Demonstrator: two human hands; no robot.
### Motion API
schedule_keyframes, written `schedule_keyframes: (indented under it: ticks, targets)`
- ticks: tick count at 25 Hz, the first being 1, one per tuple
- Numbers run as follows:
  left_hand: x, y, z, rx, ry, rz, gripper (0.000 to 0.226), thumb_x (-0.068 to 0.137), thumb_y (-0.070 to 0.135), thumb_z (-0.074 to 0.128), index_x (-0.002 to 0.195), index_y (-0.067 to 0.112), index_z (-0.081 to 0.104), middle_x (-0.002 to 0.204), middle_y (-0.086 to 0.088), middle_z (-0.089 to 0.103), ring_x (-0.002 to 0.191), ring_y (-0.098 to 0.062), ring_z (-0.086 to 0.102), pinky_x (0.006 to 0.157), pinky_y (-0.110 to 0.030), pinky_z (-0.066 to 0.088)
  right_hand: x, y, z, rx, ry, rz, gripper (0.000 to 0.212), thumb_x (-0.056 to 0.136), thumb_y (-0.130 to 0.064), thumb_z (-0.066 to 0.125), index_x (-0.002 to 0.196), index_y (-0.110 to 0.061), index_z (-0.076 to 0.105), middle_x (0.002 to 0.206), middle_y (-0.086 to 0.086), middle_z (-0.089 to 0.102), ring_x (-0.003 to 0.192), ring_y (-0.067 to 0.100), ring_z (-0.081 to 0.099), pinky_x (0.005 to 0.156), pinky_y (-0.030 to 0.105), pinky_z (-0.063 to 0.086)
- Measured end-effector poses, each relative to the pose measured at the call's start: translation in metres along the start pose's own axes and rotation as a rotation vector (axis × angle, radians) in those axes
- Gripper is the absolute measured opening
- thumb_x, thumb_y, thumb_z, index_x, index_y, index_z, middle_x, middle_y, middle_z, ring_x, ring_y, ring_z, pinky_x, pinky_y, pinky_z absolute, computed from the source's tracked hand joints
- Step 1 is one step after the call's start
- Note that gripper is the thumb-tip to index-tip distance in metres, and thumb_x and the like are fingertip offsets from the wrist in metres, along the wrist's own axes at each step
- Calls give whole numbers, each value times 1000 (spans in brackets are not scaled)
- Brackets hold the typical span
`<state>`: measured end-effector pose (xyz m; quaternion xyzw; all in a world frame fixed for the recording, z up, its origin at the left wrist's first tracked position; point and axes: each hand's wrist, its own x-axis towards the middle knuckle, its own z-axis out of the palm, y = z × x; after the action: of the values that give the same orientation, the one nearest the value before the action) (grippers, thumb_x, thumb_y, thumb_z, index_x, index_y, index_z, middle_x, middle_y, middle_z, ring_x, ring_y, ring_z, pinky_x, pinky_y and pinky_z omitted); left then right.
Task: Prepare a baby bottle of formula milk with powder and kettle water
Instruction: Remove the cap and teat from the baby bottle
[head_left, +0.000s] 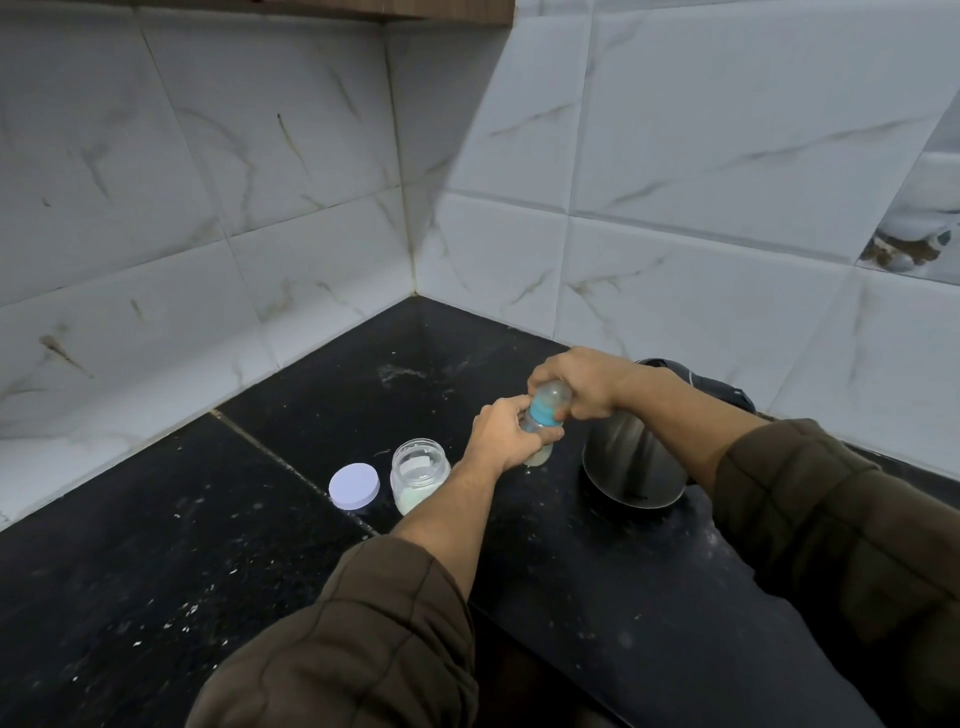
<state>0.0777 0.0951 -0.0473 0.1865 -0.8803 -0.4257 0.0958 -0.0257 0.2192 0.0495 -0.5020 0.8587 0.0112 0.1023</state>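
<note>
- I'm seeing white marble-look wall tiles (260, 182) meeting in a corner
- black speckled countertop (130, 571) running underneath
- wooden cabinet edge (311, 8) peeking in up top

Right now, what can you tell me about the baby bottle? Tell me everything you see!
The baby bottle looks like clear plastic, with a blue ring at its neck and a clear cap on top. Pale milky liquid sits in its bottom. It tilts, top leaning right, over the black counter beside the steel kettle. The left hand grips its body; the right hand grips the cap.
</note>
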Motion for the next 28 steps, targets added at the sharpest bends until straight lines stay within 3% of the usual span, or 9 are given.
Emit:
schedule_keyframes:
  ticks: [3,5,7,11,14,18,24,28]
  targets:
    - [0,5,0,21,4,21,36,81,43,83,112,28,74,92,7,75,92,-15,69,86,-35,56,0,-2,4,88,30,111,57,79,-34,81,130,-26,58,117,1,66,106,25,64,93,42,55]
    - [1,8,0,29,3,36,30,81,43,80,108,33,75,90,8,74,91,-15,68,86,-34,56,1,-5,4,104,55,210,58,79,-51,79,125,-22,60,102,1,68,90,24,68,85,38,58]
    - [1,8,4,18,-18,36,29,81,43,81,107,33,75,91,9,74,93,-14,68,86,-33,55,1,-5,2,56,53,208,47,82,-46,78,119,-20,67,94,0,65,88,23,64,79,36,55]
    - [3,0,4,8,-32,-6,41,81,42,85,117,26,73,101,6,75,98,-13,68,88,-32,54,-2,-3,-7,-7,-10,59,34,80,-18,77,110,-29,65,106,-2,65,101,24,62,88,43,55]
    - [3,-9,-1,-4,-4,-55,55,84,42,84,133,26,66,117,3,73,108,-13,66,96,-33,51,-4,3,-13,40,91,46,39,82,-25,79,118,-28,63,114,-4,65,103,19,58,93,39,52]
    - [4,-14,-1,-18,110,-123,53,85,44,81,131,22,65,119,0,72,110,-17,64,91,-32,46,-11,10,-3,158,179,173,51,80,-33,81,126,-25,60,117,-1,64,103,21,59,91,35,51]
    - [-1,-23,17,-58,174,-82,59,86,51,79,135,23,64,125,4,71,118,-16,64,104,-38,49,-29,8,68,2,-177,152,37,78,-29,81,107,-30,57,108,-3,60,100,22,60,83,36,52]
    - [-9,-28,26,-64,169,-43,62,85,51,80,138,23,62,128,5,71,120,-15,64,106,-39,51,-37,5,108,-8,-341,158,46,77,-35,85,115,-28,60,112,0,61,99,20,60,82,37,56]
